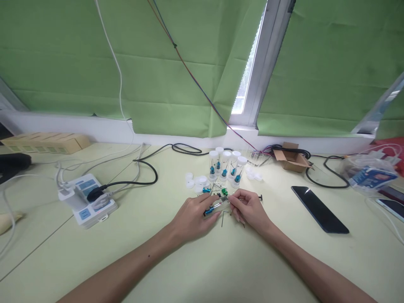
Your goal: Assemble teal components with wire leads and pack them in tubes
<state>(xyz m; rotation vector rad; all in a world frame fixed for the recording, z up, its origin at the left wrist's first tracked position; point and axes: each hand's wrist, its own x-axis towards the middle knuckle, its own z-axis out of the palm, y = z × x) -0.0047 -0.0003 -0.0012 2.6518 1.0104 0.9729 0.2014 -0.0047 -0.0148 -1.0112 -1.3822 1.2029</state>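
My left hand (195, 213) is closed with thumb and fingers about a clear tube (217, 206) that has a blue metal part at its near end. Fingers pinched, my right hand (248, 206) meets the far end of this tube, by a small grey piece (224, 199); whether it grips the tube or that piece is too small to tell. Just beyond the fingertips lie a green metal part (224, 191) and a blue metal part (206, 190). An L-shaped hex key (222, 219) rests on the table between my hands.
Several capped clear vials (225, 166) with blue parts inside stand behind my hands, white caps (200, 182) beside them. A phone (318, 209) and an open cardboard box (291, 158) are to the right. Leftward sit a power strip (86, 198) and a black cable (132, 182).
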